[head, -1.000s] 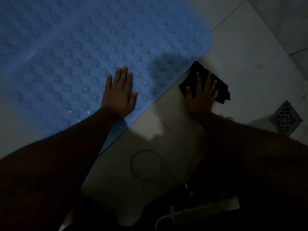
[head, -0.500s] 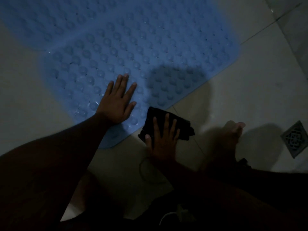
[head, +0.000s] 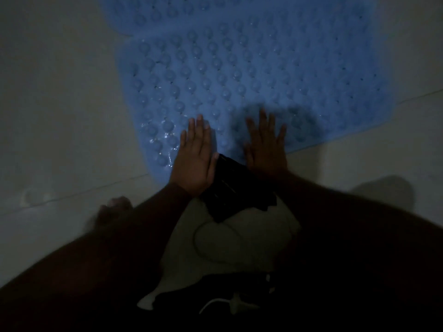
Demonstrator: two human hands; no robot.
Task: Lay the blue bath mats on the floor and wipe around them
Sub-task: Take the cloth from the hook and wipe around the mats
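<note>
A blue bath mat with rows of round bumps lies flat on the pale tiled floor, filling the upper middle of the view. A second blue mat edge seems to overlap it at the top left. My left hand presses flat on the mat's near corner, fingers together. My right hand lies flat on the mat's near edge, fingers spread, holding nothing. A black cloth lies crumpled on the floor between my wrists, partly under my right forearm.
The room is dim. My foot rests on the tiles at the left. A thin cable loop lies on the floor below the cloth, and a white cord shows at the bottom. Grout lines cross the floor.
My right hand slid the black cloth leftward along the mat's edge, then let go of it and moved onto the mat. My left hand stays pressed on the mat. The drain left view.
</note>
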